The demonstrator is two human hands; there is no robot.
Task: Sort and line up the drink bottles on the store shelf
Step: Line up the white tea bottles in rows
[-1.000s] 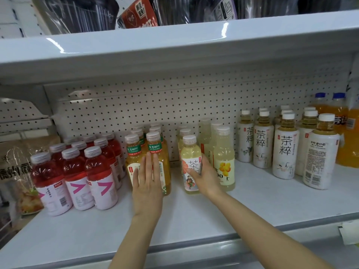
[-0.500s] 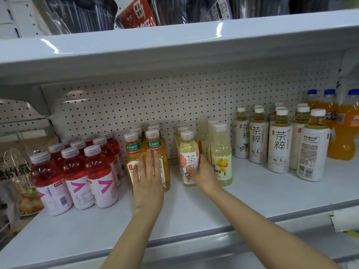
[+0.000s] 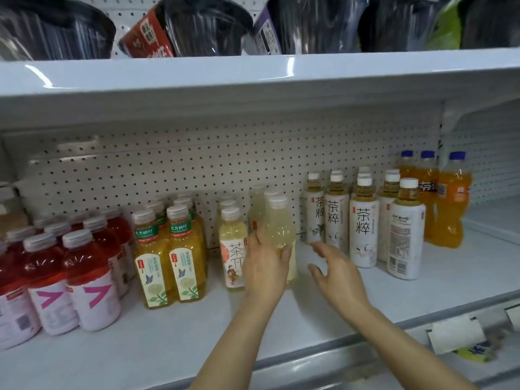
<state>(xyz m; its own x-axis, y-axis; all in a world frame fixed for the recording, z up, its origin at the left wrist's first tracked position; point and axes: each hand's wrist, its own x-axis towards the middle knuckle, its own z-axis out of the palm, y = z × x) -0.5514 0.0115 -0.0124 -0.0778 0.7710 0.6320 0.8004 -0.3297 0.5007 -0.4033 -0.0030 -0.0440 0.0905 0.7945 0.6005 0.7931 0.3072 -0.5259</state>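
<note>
Scanning from the left of the frame, the red bottles (image 3: 84, 280) stand in rows at the lower left, then the yellow tea bottles (image 3: 168, 257) in two files, then a short file of pale peach-label bottles (image 3: 232, 249) just left of centre. All stand upright on the white shelf (image 3: 168, 342).

At centre, the left hand (image 3: 264, 266) wraps the lower body of the front pale lemon bottle (image 3: 280, 229), fingers curled round its right side and covering the label. That bottle is upright, its long axis vertical, and it touches or nearly touches the peach-label bottle on its left. More lemon bottles stand behind it toward the pegboard (image 3: 197, 164).

Just right of centre, the right hand (image 3: 337, 274) hovers with fingers spread and loosely bent, holding nothing. It lies in the bare gap between the lemon bottle and the white-label tea bottles (image 3: 363, 229), near the former and clear of the latter.

Judgement: the left hand already has the bottle, so the coming move turns on the gap to its right. The right hand is placed to steady the bottle from that side.

At the far right stand the orange soda bottles (image 3: 447, 204).
</note>
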